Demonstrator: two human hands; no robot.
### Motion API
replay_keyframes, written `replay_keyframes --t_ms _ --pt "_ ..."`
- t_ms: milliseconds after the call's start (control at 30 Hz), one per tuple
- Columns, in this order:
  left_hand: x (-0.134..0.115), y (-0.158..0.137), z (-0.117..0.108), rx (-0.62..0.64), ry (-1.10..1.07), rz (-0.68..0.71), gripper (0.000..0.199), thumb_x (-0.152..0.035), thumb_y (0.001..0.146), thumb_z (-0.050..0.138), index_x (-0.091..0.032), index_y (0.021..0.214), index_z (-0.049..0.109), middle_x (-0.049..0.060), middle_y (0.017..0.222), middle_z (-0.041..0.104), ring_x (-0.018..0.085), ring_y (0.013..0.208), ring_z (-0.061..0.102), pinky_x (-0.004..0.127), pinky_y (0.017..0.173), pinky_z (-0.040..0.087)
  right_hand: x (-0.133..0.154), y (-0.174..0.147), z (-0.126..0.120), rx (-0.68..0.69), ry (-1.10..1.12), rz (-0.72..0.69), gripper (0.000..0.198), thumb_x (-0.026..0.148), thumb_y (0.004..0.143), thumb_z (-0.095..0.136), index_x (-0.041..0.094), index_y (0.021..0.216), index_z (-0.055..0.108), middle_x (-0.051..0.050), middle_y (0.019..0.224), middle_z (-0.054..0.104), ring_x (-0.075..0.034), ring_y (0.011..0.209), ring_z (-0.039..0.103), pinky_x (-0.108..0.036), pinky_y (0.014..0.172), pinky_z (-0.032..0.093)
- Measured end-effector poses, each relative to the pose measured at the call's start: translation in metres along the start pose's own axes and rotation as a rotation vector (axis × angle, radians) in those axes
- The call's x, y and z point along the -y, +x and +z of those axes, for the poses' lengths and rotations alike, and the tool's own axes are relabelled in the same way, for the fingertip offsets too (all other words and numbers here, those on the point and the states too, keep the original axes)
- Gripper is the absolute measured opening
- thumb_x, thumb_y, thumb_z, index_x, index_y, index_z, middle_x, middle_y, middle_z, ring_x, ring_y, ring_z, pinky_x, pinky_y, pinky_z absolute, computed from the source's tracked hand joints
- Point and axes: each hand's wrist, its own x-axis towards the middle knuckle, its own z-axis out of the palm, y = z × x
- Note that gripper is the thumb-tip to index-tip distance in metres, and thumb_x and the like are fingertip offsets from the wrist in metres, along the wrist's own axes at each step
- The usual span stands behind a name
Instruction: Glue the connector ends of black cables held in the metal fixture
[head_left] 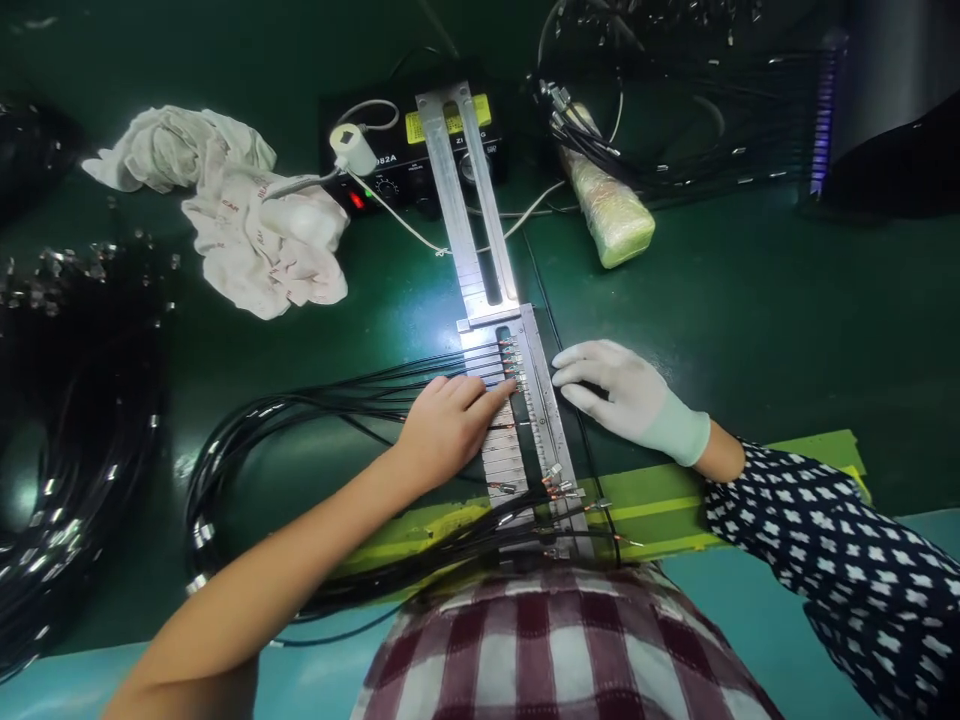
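Note:
A slotted metal fixture (553,430) lies lengthwise on the bench. Several thin black cables (375,379) run into its slots from the left, their metal-tipped ends in a row. My left hand (442,425), bare, rests over the fixture with curled fingers. Its index finger reaches onto a cable end in the row; the thumb is hidden. Just right of the fixture, my right hand (622,395) wears a white glove. Its fingers are stretched out and slightly apart, holding nothing. A bundle of loose cable ends (555,490) lies across the near part of the fixture.
Behind the fixture stands a black control box (405,170) with a lit red switch. Crumpled white cloth (262,235) lies to its left, a plastic-wrapped block (611,210) to its right. Large black cable bundles (67,470) fill the left side. Yellow-green tape (667,500) runs along the front edge.

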Motion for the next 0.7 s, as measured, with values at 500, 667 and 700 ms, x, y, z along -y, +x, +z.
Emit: replay_keyframes --t_ms 500,667,700 --pt "0.009 -0.042 -0.004 -0.073 -0.488 -0.090 0.039 -0.004 0.093 0.049 -0.017 0.129 0.055 0.009 0.099 0.060 0.016 0.087 0.056 0.029 0.075 0.049 0.003 0.003 -0.002 -0.015 0.030 0.079 0.015 0.026 0.098 0.054 0.024 0.100 0.069 -0.003 0.108 0.071 -0.024 0.102 0.065 -0.045 0.092 0.052" --pt "0.014 -0.038 -0.002 -0.045 -0.491 -0.068 0.043 -0.001 0.091 0.049 -0.017 0.131 0.054 0.008 0.096 0.057 0.016 0.086 0.054 0.028 0.074 0.049 0.001 0.002 -0.001 -0.010 0.027 0.081 0.014 0.026 0.098 0.055 0.024 0.101 0.068 -0.002 0.109 0.071 -0.023 0.102 0.065 -0.044 0.092 0.052" --pt "0.014 -0.037 -0.001 -0.040 -0.494 -0.068 0.043 -0.001 0.092 0.048 -0.017 0.132 0.054 0.008 0.096 0.057 0.016 0.086 0.054 0.028 0.074 0.049 0.001 0.002 -0.002 -0.008 0.025 0.082 0.014 0.027 0.098 0.055 0.025 0.101 0.068 -0.002 0.109 0.071 -0.023 0.102 0.065 -0.044 0.092 0.052"
